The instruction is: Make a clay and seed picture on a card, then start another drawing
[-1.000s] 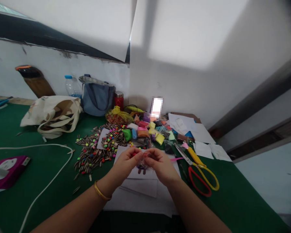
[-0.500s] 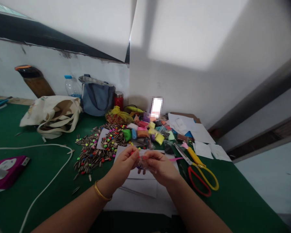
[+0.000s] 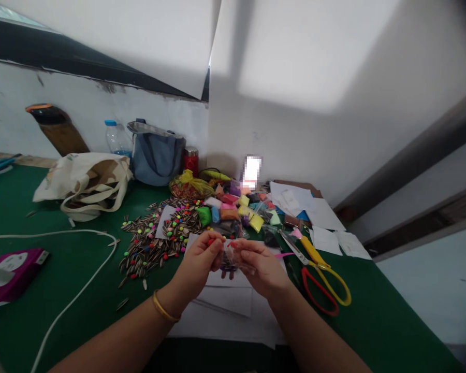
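Over white paper sheets [image 3: 233, 300], my left hand [image 3: 202, 259] and my right hand [image 3: 262, 264] face each other with thumbs and fingers pinched. Between them is a small crinkled clear plastic bag [image 3: 230, 257], gripped at its edges from both sides. Spots of red show at the fingertips; whether they are nails or something held I cannot tell. What lies inside the bag is hard to make out. Left of my hands spreads a pile of striped sunflower seeds [image 3: 147, 256] mixed with small coloured balls. Beyond them lie packets of coloured modelling clay [image 3: 229, 213].
To the right are scissors [image 3: 318, 272] with red and yellow handles and a yellow cutter [image 3: 314, 251]. A cream cloth bag [image 3: 83, 181], blue bag [image 3: 157, 155], bottle [image 3: 116, 140] and red flask [image 3: 191, 161] stand behind. A white cable [image 3: 81, 290] and purple box [image 3: 17, 272] lie left.
My fingertips have drawn slightly apart, and more of the plastic bag shows between them. The things on the table stay where they were.
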Motion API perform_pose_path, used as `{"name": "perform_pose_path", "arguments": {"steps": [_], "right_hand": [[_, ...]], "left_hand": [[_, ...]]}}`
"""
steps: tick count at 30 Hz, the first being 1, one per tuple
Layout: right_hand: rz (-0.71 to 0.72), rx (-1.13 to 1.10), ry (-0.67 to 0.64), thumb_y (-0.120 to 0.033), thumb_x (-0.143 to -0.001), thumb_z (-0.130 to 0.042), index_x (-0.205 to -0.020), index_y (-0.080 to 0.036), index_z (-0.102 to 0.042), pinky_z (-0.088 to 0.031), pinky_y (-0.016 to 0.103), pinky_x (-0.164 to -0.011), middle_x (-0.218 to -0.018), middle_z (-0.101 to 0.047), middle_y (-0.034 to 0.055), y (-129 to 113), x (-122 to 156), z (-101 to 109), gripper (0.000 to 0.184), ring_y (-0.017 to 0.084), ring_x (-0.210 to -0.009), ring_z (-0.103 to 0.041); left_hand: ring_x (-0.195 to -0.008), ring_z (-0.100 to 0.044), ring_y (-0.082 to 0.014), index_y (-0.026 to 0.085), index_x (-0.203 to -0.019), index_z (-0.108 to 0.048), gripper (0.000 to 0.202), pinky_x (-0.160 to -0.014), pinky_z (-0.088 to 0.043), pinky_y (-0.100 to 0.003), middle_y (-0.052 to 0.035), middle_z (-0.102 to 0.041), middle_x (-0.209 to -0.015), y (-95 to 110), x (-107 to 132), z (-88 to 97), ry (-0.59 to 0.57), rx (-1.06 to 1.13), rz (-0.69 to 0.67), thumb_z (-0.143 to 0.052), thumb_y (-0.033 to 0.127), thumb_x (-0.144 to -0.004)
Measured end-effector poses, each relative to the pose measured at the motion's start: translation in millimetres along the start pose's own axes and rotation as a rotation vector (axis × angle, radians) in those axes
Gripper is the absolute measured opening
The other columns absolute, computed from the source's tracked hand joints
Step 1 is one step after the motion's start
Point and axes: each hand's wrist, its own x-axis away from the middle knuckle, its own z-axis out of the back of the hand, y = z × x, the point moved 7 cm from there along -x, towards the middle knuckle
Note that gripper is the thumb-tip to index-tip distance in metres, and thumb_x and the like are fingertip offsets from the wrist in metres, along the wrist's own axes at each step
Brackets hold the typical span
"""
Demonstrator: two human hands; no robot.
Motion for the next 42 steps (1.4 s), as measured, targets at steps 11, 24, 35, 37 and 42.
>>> {"name": "perform_pose_path", "arguments": {"steps": [11, 24, 35, 37, 42], "right_hand": [[0.001, 0.032, -0.081, -0.025, -0.077, -0.071, -0.101, -0.017, -0.074, -0.047, 0.03, -0.055, -0.079, -0.068, 0.0061, 4.7, 0.0, -3.3, 0.025, 0.017, -0.063, -0.062], [-0.055, 0.027, -0.07, -0.029, -0.076, -0.076, -0.098, -0.017, -0.074, -0.047, 0.028, -0.059, -0.077, -0.068, 0.0042, 6.5, 2.3, -7.7, 0.025, 0.014, -0.062, -0.06], [0.025, 0.219, -0.113, -0.031, -0.084, -0.069, -0.101, -0.018, -0.07, -0.048, 0.03, -0.064, -0.079, -0.064, 0.0024, 3.4, 3.2, -0.5, 0.021, 0.014, -0.066, -0.059], [0.03, 0.24, -0.127, -0.031, -0.083, -0.071, -0.095, -0.018, -0.069, -0.046, 0.029, -0.063, -0.079, -0.065, 0.0026, 3.1, 3.2, -2.6, 0.018, 0.014, -0.065, -0.059], [0.026, 0.22, -0.091, -0.033, -0.084, -0.068, -0.09, -0.018, -0.069, -0.041, 0.028, -0.057, -0.073, -0.064, 0.0023, 2.9, 2.1, -3.5, 0.016, 0.014, -0.06, -0.057]], "left_hand": [[-0.05, -0.043, -0.0084, 0.02, -0.09, -0.067, 0.018, -0.048, -0.035, -0.021, 0.0054, -0.049, -0.059, 15.2, 0.2, 13.5, 0.104, -0.263, -0.221, -0.067, 0.037, -0.084], [-0.075, -0.055, -0.0148, 0.02, -0.096, -0.062, 0.011, -0.069, -0.045, -0.026, -0.0028, -0.06, -0.082, 47.2, 29.6, -15.9, -0.104, -1.134, -0.909, -0.059, 0.013, -0.088], [-0.07, -0.053, -0.013, 0.02, -0.086, -0.058, 0.009, -0.063, -0.043, -0.024, 0.0009, -0.056, -0.077, 40.5, 19.1, -5.4, 0.039, -0.862, -0.684, -0.054, 0.024, -0.093], [-0.07, -0.055, -0.0129, 0.021, -0.088, -0.059, 0.008, -0.063, -0.044, -0.024, 0.0008, -0.058, -0.078, 38.8, 17.9, -5.4, 0.018, -0.845, -0.676, -0.055, 0.024, -0.093], [-0.078, -0.059, -0.0148, 0.022, -0.093, -0.063, 0.005, -0.07, -0.048, -0.026, -0.0014, -0.063, -0.082, 35.7, 19.2, -9.4, -0.046, -0.931, -0.737, -0.058, 0.02, -0.091]]}}
